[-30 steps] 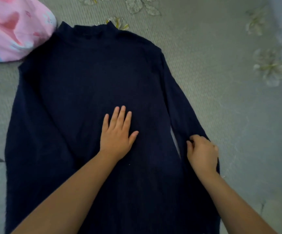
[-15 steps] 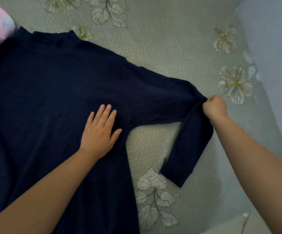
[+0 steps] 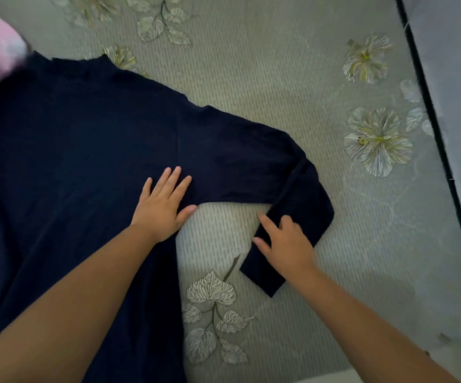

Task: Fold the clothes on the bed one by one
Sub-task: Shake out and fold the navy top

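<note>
A dark navy sweater (image 3: 80,167) lies flat on the bed cover (image 3: 265,78), filling the left and centre of the frame. The left hand (image 3: 163,205) presses flat on it near the armpit, fingers straight and spread. Its sleeve (image 3: 293,205) stretches right, then bends down. The right hand (image 3: 284,244) rests on the bent sleeve at lower centre-right, fingers loosely extended, gripping nothing.
</note>
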Tool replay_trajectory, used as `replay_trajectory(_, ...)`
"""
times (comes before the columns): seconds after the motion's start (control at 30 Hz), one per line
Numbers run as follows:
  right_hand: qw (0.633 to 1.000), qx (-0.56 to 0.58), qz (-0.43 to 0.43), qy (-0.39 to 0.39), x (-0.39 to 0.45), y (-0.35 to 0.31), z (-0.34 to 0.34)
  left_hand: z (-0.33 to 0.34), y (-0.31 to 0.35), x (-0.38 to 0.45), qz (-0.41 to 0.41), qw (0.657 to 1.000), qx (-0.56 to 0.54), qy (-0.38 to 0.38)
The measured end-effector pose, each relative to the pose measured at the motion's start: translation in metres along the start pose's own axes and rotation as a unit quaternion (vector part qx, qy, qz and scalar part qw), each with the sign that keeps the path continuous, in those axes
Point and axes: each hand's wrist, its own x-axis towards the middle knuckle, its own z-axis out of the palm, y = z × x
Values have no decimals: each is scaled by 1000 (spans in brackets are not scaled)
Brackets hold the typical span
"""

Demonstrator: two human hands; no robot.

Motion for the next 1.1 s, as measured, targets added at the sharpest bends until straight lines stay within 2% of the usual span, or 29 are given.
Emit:
replay_trajectory(0.13,993,109,-5,33,5,9,-8,-1,-18,-27,-26,993,-79,88)
replay_trajectory(0.27,960,256,-55,95,13,-23,-50,11,-56,-73,-95,983,-115,111)
replay_trajectory(0.4,905,413,-79,56,31,-117,-91,17,-105,-128,-169,970,-129,120)
replay_trajectory(0.47,872,480,-95,23,48,-184,-105,16,-132,-158,-203,962,-132,123)
replay_trajectory(0.6,837,535,-102,-47,89,-315,-106,13,-181,-207,-239,953,-136,131)
replay_trajectory(0.63,842,526,-97,-63,98,-340,-99,12,-191,-215,-243,952,-134,126)
replay_trajectory(0.7,880,463,-68,-84,113,-373,-83,10,-212,-222,-245,952,-136,124)
replay_trajectory(0.77,933,345,-49,-86,116,-373,-69,5,-225,-218,-232,954,-144,125)
replay_trajectory(0.83,969,227,-71,-62,111,-352,-56,-1,-234,-207,-206,959,-147,128)
replay_trajectory(0.9,984,155,-83,-10,99,-316,-44,-8,-236,-188,-152,968,-140,140)
replay_trajectory(0.97,990,101,-66,76,89,-277,-38,-16,-234,-163,-99,975,-121,157)
replay_trajectory(1.03,989,69,-19,131,83,-239,-34,-25,-227,-136,-57,980,-84,172)
replay_trajectory(1.1,986,68,38,146,80,-208,-32,-33,-216,-113,-36,985,-73,151)
